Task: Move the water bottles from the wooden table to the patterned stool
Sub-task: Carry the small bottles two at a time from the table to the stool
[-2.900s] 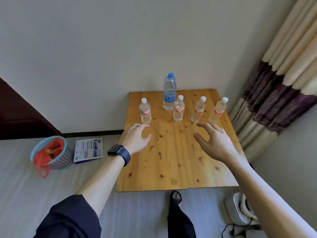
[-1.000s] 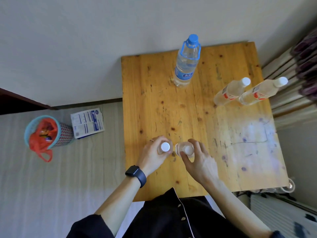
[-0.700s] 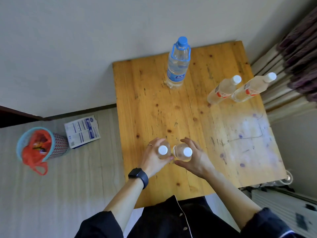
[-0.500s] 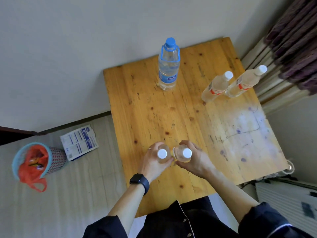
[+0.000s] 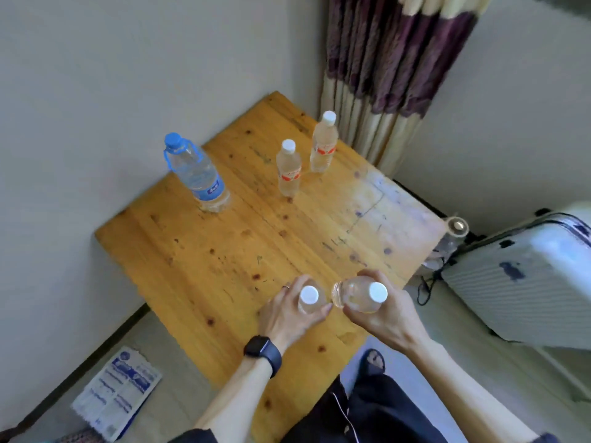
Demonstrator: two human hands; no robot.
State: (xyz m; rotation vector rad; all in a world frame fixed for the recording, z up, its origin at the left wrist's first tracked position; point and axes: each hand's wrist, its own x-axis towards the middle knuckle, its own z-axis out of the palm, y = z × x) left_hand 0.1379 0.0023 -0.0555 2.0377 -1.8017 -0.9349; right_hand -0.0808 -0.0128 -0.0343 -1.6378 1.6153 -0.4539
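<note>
My left hand (image 5: 286,318) grips a small white-capped water bottle (image 5: 308,298) above the near part of the wooden table (image 5: 240,260). My right hand (image 5: 382,318) grips a second white-capped bottle (image 5: 359,295) right beside it; the two bottles almost touch. On the far side of the table stand a large blue-capped bottle (image 5: 198,175) and two small red-labelled bottles (image 5: 288,169) (image 5: 323,145). The patterned stool is not in view.
A white suitcase (image 5: 524,279) lies on the floor right of the table, with cables and a small round object (image 5: 457,226) next to it. A purple and cream curtain (image 5: 390,59) hangs behind. A printed packet (image 5: 118,386) lies on the floor at left. My foot (image 5: 372,361) is beside the table's near edge.
Both hands keep hold of their bottles near the table's front. The view has swung to the right, so the suitcase and curtain now show and the basket has left the frame.
</note>
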